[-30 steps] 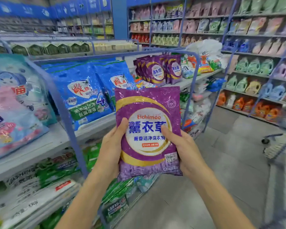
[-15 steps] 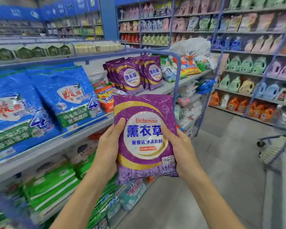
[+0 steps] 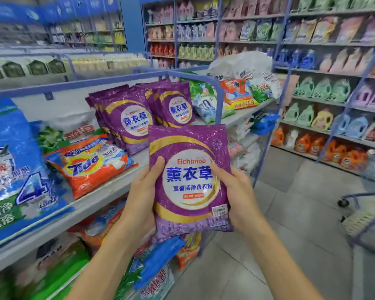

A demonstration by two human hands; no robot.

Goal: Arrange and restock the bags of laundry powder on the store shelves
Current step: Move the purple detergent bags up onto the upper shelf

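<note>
A purple Eichimoo laundry powder bag [image 3: 188,148] is upright in front of me, held from both sides. My left hand [image 3: 142,195] grips its left edge with the thumb on the front. My right hand [image 3: 236,195] grips its right edge the same way. Just beyond it, on the grey shelf [image 3: 108,191], stand two rows of matching purple bags [image 3: 136,120], upright and leaning back. An orange Tide bag [image 3: 91,165] lies flat to their left.
Large blue powder bags [image 3: 15,169] fill the shelf's left part. A blue metal frame post [image 3: 218,98] rises behind the purple rows, with mixed bags [image 3: 236,92] past it. Lower shelves hold more bags. A detergent bottle aisle [image 3: 325,118] and a cart [image 3: 364,213] stand on the right.
My view has moved right along the shelf; the purple rows now sit directly behind the held bag and the Tide bag has come into sight. Both hands keep the same grip.
</note>
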